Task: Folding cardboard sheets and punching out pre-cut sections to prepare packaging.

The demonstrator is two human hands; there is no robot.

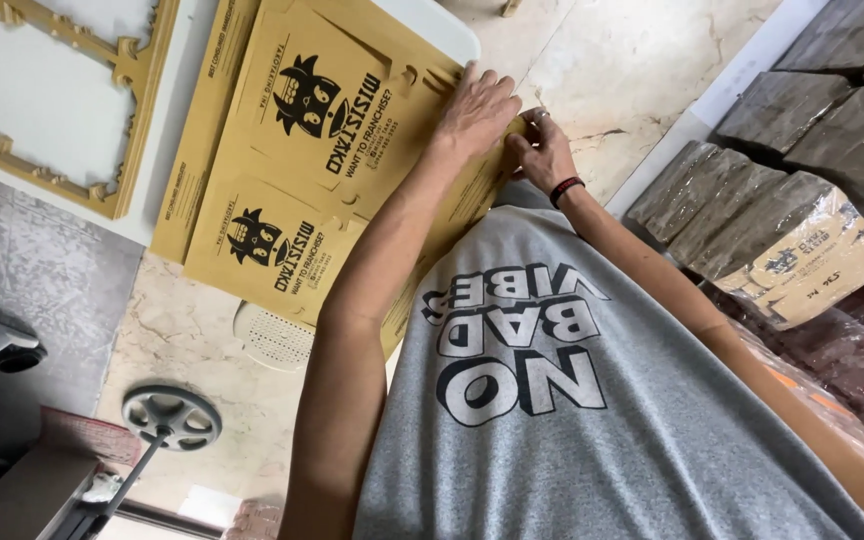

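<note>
A flat yellow-brown cardboard box blank [292, 150] with black printed figures lies on a white table [432, 25], close against my grey printed shirt. My left hand [477, 105] rests palm-down on the blank's right edge, fingers curled over a flap. My right hand [542, 150], with a black and red band on the wrist, pinches the same edge just beside the left hand. The two hands touch each other. The part of the blank under my hands and forearm is hidden.
Plastic-wrapped bundles of flat cardboard [792, 230] are stacked at the right. An ornate gold frame [102, 120] lies on a white surface at top left. Below are a pale marble floor [182, 340], a white perforated stool [272, 335] and a grey handwheel [170, 415].
</note>
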